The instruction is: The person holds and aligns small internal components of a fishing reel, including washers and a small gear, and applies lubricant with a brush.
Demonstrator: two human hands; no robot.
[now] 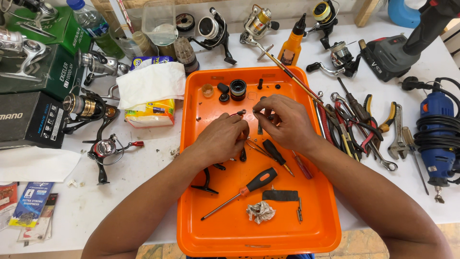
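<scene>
Reel part (pixel 241 112) between hands, screwdrivers (pixel 249 186) below.

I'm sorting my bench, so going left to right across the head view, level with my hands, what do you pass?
Black box → fishing reel → yellow tissue pack → left hand → right hand → pliers → blue rotary tool.

The tray (pixel 316 225) is glossy orange plastic, scuffed matt in places; the screwdriver (pixel 242 192) shows a bare metal shaft, beside crumpled paper (pixel 260 211); the table (pixel 143 192) looks smooth white.
</scene>
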